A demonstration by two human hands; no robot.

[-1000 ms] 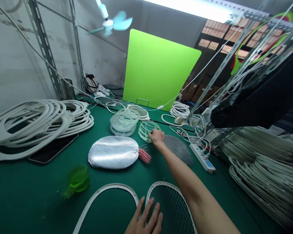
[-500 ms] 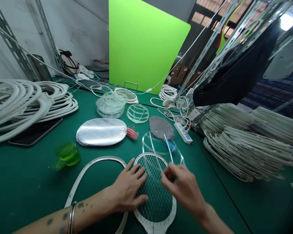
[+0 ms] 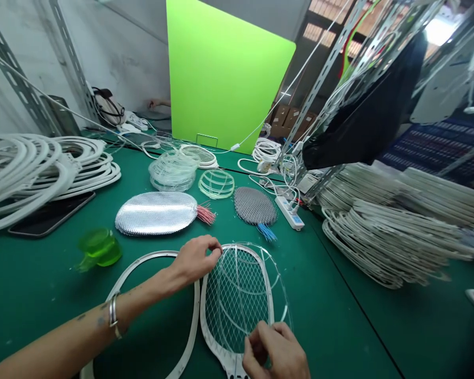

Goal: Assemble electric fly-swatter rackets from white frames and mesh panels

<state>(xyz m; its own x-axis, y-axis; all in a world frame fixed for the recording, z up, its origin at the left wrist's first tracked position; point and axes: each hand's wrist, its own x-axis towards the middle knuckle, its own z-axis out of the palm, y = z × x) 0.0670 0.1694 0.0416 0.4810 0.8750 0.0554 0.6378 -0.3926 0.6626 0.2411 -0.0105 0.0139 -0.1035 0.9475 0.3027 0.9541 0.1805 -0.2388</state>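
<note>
A white racket-shaped frame [image 3: 206, 321] with a diamond mesh inside lies on the green table at the lower centre. Over it, shifted to the right, rests a clear thin ribbed ring [image 3: 281, 281]. My left hand [image 3: 197, 258] is at the top left of the frame, thumb and forefinger pinched at the ring's edge. Near the lower right of the frame is my right hand [image 3: 274, 350], fingers curled together near the ring's lower part; what they hold is too small to make out. Left of the meshed frame lies an empty white frame [image 3: 193, 329], partly under my left forearm.
Silvery mesh sheets [image 3: 156, 213] with red wires and grey mesh sheets [image 3: 255, 206] with blue wires lie beyond. Around them are clear rings [image 3: 174, 171], a green tape dispenser [image 3: 100, 247], a power strip [image 3: 289, 213], white frames [image 3: 19, 168] and stacked frames [image 3: 395, 237].
My left hand has moved up from the mesh to the frame's top and pinched. My right hand has come down toward me. The clear ring now lies lower, over the frame.
</note>
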